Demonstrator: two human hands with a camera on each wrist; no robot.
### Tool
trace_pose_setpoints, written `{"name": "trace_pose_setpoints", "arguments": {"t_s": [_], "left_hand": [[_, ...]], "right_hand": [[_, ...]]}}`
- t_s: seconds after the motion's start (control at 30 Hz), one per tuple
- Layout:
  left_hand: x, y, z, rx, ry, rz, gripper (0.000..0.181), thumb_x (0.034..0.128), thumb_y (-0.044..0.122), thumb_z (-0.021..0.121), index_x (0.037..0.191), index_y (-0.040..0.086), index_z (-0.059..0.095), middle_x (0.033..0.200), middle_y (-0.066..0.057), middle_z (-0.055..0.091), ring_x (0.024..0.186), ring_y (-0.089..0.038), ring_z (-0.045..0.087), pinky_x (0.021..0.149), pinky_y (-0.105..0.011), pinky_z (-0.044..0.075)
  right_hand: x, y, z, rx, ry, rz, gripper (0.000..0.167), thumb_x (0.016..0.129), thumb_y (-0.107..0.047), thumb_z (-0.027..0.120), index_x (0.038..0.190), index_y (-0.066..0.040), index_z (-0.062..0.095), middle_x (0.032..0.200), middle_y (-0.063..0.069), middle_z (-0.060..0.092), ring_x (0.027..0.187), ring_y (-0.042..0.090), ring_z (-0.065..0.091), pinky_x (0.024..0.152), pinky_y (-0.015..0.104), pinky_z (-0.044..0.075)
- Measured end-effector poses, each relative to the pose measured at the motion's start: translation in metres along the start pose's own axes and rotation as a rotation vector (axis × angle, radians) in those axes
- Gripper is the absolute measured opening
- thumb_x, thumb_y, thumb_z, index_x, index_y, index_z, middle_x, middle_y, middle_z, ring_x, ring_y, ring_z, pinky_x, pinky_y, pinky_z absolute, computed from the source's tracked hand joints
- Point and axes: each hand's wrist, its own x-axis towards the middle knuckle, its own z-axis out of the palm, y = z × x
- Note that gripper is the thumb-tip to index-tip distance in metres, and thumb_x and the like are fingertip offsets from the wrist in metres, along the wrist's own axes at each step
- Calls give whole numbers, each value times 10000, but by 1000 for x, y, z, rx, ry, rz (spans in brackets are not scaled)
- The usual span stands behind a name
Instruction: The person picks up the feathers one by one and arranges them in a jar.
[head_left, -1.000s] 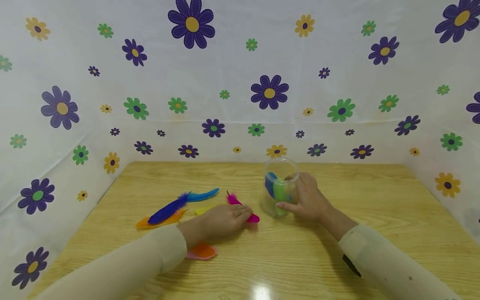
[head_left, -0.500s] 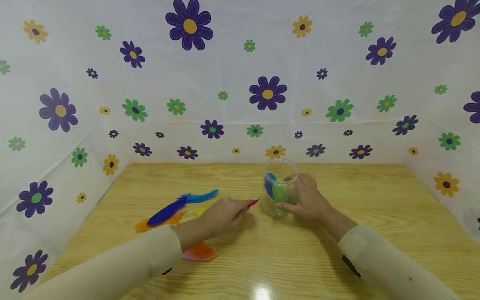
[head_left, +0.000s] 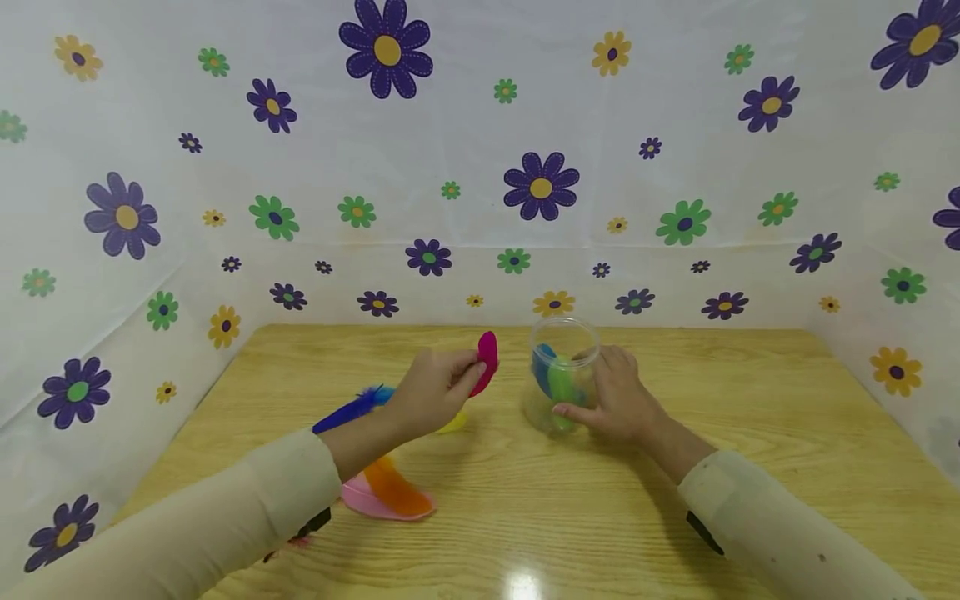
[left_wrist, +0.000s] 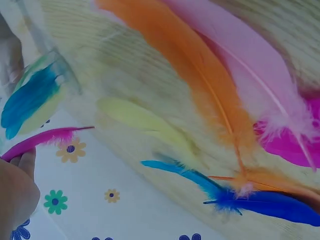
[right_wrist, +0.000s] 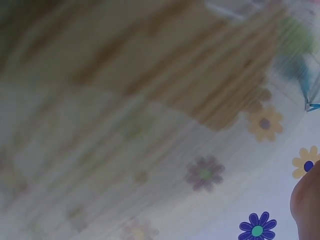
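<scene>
A magenta feather [head_left: 488,360] stands nearly upright, pinched between the thumb and fingers of my left hand [head_left: 431,393] above the table. In the left wrist view the same magenta feather [left_wrist: 50,138] shows its quill end free of the fingers. My right hand [head_left: 618,396] grips the right side of a clear plastic jar [head_left: 546,412] that is upright on the table, its mouth uncovered. Through the wall show a blue feather [head_left: 543,369] and a green feather [head_left: 559,387]. Only the edge of my right hand [right_wrist: 306,202] appears in the right wrist view.
Below my left arm lie an orange feather [head_left: 397,492] and a pink feather [head_left: 363,498]. A dark blue feather [head_left: 345,412], a light blue feather [left_wrist: 182,172] and a yellow feather [head_left: 453,422] lie beyond it. A flowered cloth [head_left: 465,225] surrounds the wooden table [head_left: 600,533].
My left hand has picked the magenta feather up off the table, lifting it and turning it upright. My right hand and the jar have stayed in place.
</scene>
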Motion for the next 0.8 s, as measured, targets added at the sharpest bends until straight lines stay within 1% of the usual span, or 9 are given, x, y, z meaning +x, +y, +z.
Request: {"name": "trace_pose_setpoints", "arguments": {"t_s": [0.07,0.13,0.23,0.3,0.4,0.47,0.53,0.67,0.8], "left_hand": [[2,3,-3,-54,-12,-41,199,1005,53,552,1002,-42,727,822,-143,745,574,-163,608,526,-174,495],[4,6,-6,-117,-16,-113,222,1017,77,546,1078,-41,724,932,-155,765,708,-209,715,621,-211,574],[8,10,-10,-274,-32,-281,281,1027,97,538,1215,-71,662,1091,-195,741,966,-285,744,815,-323,602],[12,11,-12,-413,-37,-390,307,1029,92,535,1266,-84,622,1153,-216,718,1055,-315,717,874,-369,580],[16,13,-15,-582,-31,-521,327,1024,81,543,1296,-93,590,1189,-234,700,1083,-327,705,894,-386,571],[18,12,-17,-644,-19,-564,304,1018,76,552,1267,-88,609,1162,-227,711,1057,-316,717,882,-375,580],[18,13,-19,-670,-15,-596,305,1015,80,559,1265,-88,612,1148,-228,715,1037,-311,725,882,-375,581],[18,12,-21,-680,-11,-626,299,1010,85,572,1253,-82,622,1132,-220,723,1011,-300,734,875,-368,585],[19,14,-22,-655,-4,-653,287,987,88,615,1227,-67,643,1120,-197,731,980,-272,740,858,-360,593]], "right_hand": [[-1,0,0,3,4,-1,801,815,-551,725,1322,15,472,1292,190,539,1264,377,450,1135,601,237],[-1,0,0,8,8,-1,796,813,-548,727,1319,10,470,1284,190,540,1257,376,452,1134,602,238],[-1,1,0,16,7,-3,786,815,-540,728,1314,7,467,1280,189,538,1255,374,450,1136,602,235],[-1,1,0,17,4,-4,785,816,-541,725,1315,7,466,1283,188,534,1261,372,444,1137,601,234],[-1,2,0,22,6,-8,785,818,-546,719,1311,13,475,1282,185,537,1261,372,443,1134,604,236],[-1,2,1,25,6,-9,786,819,-550,718,1309,16,478,1280,184,538,1262,373,441,1133,605,234],[-1,2,1,25,6,-8,786,816,-547,722,1308,17,481,1277,183,540,1259,372,441,1135,604,233],[-1,3,2,29,-6,1,779,820,-531,731,1314,15,478,1284,181,533,1271,366,428,1148,597,214],[-1,2,2,27,-11,4,775,823,-517,734,1322,18,478,1292,181,529,1275,363,424,1156,593,206]]}}
